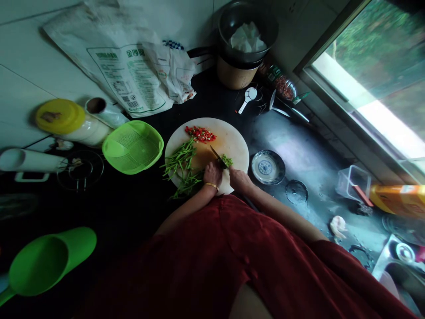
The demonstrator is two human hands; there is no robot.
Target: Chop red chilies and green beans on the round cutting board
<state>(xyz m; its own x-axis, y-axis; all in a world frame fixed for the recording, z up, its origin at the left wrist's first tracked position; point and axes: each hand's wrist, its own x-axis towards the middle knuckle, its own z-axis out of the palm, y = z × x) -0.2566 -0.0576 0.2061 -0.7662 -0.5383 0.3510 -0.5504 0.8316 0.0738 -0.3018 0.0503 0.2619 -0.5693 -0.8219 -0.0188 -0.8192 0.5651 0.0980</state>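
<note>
On the round white cutting board (237, 137), my right hand (241, 179) is closed around the handle of a knife (218, 156), its blade pointing up and to the left. My left hand (213, 173), with a gold bracelet at the wrist, is curled just left of the blade, pressing on green stems that its fingers mostly hide. A small heap of chopped green pieces (227, 160) lies against the blade's right side. Uncut green stems (182, 161) spread over the board's left part. Chopped red chili (201, 134) forms a pile near the far edge.
A green plastic basket (133, 148) stands left of the board, a patterned dish (268, 167) right of it. Farther back are a large printed bag (126, 79) and a pot (237, 73). A green scoop (53, 261) lies at lower left; a sink (403, 274) is at lower right.
</note>
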